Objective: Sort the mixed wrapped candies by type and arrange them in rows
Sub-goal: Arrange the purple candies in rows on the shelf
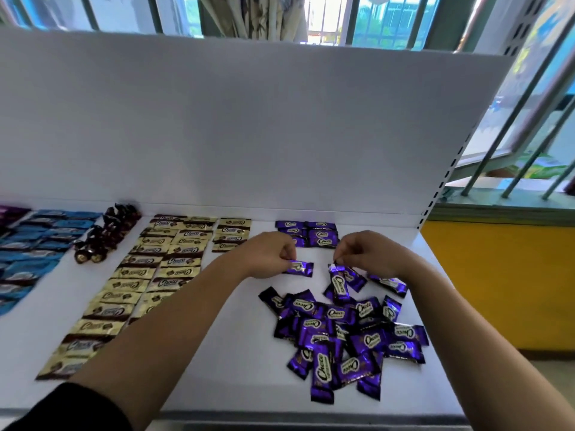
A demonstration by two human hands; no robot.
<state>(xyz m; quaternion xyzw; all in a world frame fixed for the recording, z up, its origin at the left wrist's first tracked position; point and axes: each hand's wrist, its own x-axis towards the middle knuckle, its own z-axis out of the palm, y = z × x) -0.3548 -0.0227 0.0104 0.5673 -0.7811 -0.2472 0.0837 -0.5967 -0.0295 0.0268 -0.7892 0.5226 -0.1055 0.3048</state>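
A loose heap of purple wrapped candies lies on the white shelf at front right. Behind it, against the back panel, several purple candies lie in short neat rows. My left hand pinches one purple candy by its left end, flat just above the shelf. My right hand pinches the top end of another purple candy, which hangs tilted over the heap's far edge.
Gold candies fill long rows left of centre. Dark twisted candies and blue candies lie further left. A white back panel closes the shelf behind; its right edge borders a yellow wall.
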